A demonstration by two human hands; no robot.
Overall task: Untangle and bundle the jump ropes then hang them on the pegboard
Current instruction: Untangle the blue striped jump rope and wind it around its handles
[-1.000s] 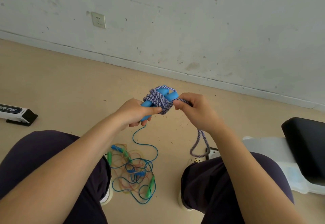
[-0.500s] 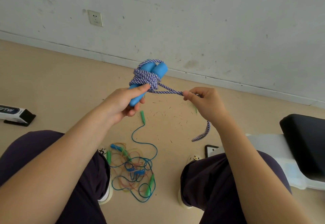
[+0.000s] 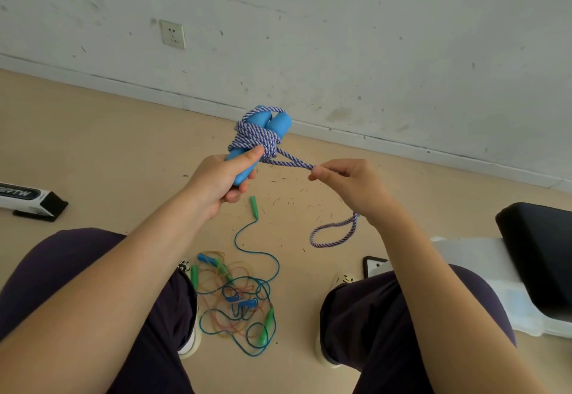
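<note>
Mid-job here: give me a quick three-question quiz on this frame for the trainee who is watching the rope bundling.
1. True or false: the left hand grips the blue handles of the purple-and-white jump rope.
2. Multiple choice: the right hand pinches A) a green handle, B) a strand of the purple-and-white rope, C) nothing.
3. Where does the tangled pile of thin jump ropes lie?

Key:
1. True; the rope is wound around both handles.
2. B; the strand runs taut from the bundle to the fingers, and a loose loop hangs below the hand.
3. On the floor between the person's legs, untouched.
</note>
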